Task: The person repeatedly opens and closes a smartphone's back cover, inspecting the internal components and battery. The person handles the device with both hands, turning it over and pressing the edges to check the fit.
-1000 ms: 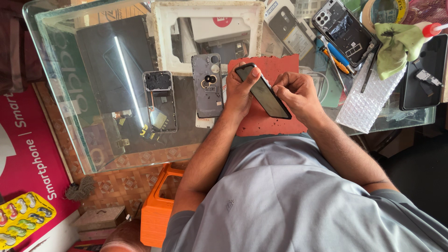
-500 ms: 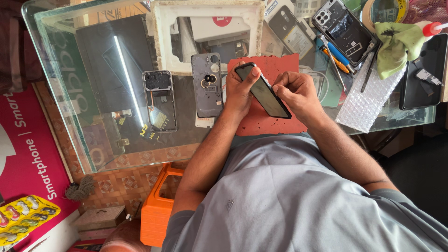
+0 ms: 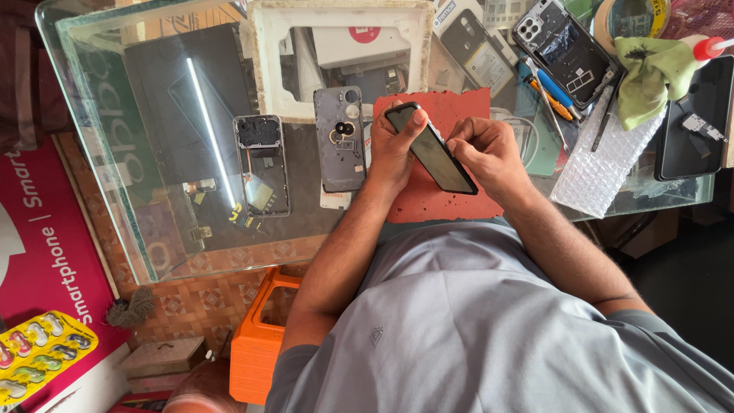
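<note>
left hand (image 3: 394, 145) clamps the dark phone (image 3: 432, 149) tilted over the red mat (image 3: 451, 200); right hand (image 3: 485, 149) pinches its edge. steady it, work slowly.

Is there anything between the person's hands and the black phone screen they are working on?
Nothing visible. The left hand grips the black phone screen at its upper end, and the right hand touches its long edge, above the red rubber mat.
</note>
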